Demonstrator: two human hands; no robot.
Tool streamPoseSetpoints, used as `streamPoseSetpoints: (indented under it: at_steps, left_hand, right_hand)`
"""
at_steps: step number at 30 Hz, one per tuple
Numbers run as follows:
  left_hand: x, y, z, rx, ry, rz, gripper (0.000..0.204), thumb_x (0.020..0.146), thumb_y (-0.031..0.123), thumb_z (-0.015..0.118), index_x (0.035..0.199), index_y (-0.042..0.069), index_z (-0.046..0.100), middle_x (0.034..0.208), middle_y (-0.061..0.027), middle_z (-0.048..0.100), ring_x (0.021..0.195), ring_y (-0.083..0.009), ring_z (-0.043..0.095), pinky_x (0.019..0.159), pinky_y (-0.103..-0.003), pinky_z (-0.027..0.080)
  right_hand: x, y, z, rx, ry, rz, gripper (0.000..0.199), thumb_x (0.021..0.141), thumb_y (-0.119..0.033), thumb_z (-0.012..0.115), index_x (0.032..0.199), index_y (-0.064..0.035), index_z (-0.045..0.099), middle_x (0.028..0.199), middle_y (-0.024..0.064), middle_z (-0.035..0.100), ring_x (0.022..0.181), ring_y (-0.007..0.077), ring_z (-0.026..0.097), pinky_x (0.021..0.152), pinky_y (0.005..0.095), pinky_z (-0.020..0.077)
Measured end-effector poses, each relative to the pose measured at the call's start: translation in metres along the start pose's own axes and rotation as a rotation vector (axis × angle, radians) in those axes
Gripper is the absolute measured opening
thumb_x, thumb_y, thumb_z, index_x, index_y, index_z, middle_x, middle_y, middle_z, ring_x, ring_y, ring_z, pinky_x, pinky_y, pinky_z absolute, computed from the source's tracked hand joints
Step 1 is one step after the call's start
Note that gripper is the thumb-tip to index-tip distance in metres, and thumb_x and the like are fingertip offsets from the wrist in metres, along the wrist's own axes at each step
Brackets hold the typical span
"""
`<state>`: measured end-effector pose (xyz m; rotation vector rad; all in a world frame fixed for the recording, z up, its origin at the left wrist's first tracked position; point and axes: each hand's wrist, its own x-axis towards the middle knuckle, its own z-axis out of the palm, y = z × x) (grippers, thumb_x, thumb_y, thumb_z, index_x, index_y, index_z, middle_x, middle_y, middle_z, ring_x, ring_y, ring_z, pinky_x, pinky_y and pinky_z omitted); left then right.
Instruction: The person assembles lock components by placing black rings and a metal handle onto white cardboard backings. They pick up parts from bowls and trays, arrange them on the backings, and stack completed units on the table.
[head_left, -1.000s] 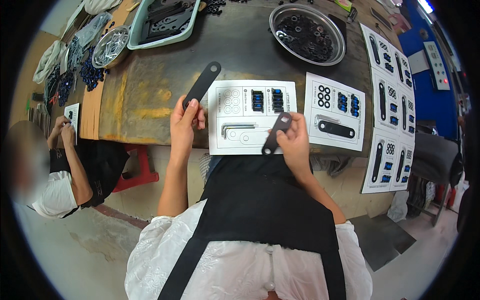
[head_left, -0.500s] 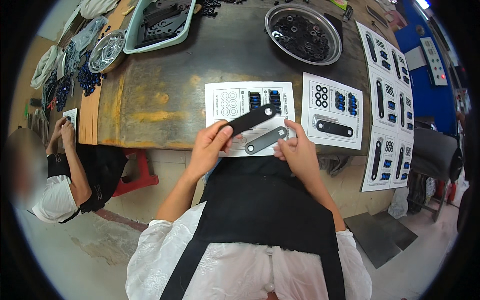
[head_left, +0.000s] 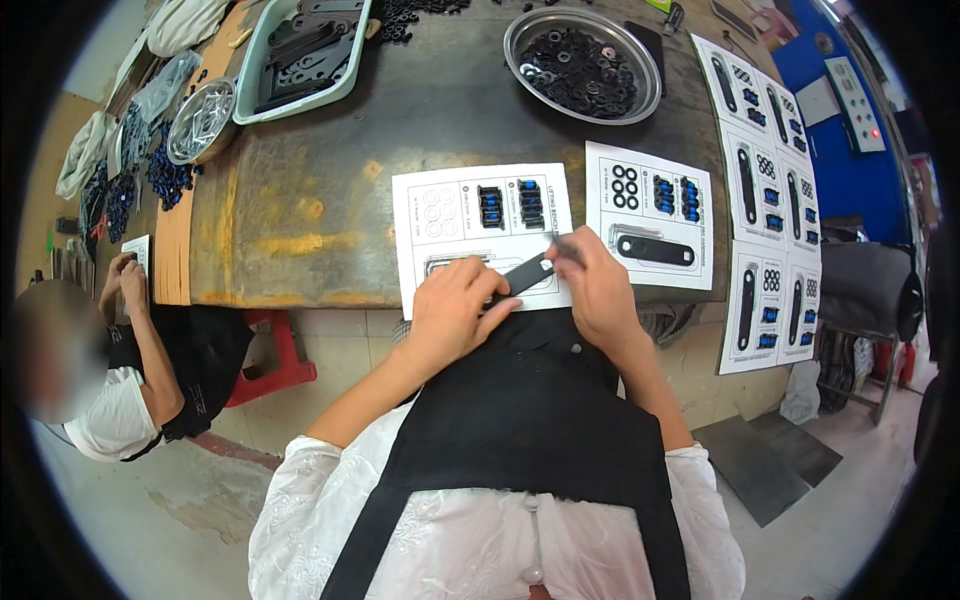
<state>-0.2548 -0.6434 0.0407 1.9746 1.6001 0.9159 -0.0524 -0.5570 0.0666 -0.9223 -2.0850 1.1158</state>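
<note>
In front of me a white printed card [head_left: 405, 230] lies at the table's edge, with blue-and-black bolts [head_left: 510, 204] in two groups and washer outlines. My left hand [head_left: 458, 308] is over the lower part of the card, its fingers closed on a dark flat wrench [head_left: 525, 277] with a square hole at its far end. My right hand [head_left: 598, 292] is at the card's right edge, fingers pinched at a dark flat piece [head_left: 566, 246], blurred and mostly hidden. L-shaped keys [head_left: 455, 262] show just above my left hand.
A second card [head_left: 604, 232] carries washers, bolts, keys and a wrench. Finished-looking cards overlap in a sheet [head_left: 730, 215] at right. A metal bowl [head_left: 512, 62] of washers and a pale tub [head_left: 300, 108] of flat parts stand farther back. A co-worker's hands [head_left: 124, 284] work at left.
The black wrench raised in my left hand no longer shows there. My left hand has lowered onto the card, and my right hand has closed its raised fingers. The view has shifted slightly.
</note>
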Motion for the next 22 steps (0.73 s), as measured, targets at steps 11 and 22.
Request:
streamPoseSetpoints:
  at_steps: [11, 22]
  left_hand:
    - [-0.024, -0.025, -0.013, 0.317, 0.072, 0.09, 0.021, 0.073, 0.015, 0.084, 0.086, 0.013, 0.067, 0.09, 0.0, 0.058, 0.082, -0.0197, 0.055, 0.071, -0.035, 0.038]
    - [-0.028, -0.037, -0.018, 0.447, 0.072, 0.112, 0.015, 0.083, 0.021, 0.078, 0.096, 0.017, 0.071, 0.094, 0.0022, 0.058, 0.085, -0.0185, 0.055, 0.071, -0.035, 0.038]
  right_hand:
    - [-0.001, 0.032, 0.018, -0.436, -0.141, -0.203, 0.039, 0.073, -0.018, 0.082, 0.109, -0.0132, 0.069, 0.103, 0.0056, 0.059, 0.095, 0.026, 0.059, 0.082, 0.0382, 0.0483]
    - [0.004, 0.038, 0.005, -0.4, -0.28, -0.039, 0.043, 0.078, -0.022, 0.081, 0.119, -0.015, 0.07, 0.121, 0.0038, 0.062, 0.112, 0.0253, 0.058, 0.096, 0.0407, 0.0461]
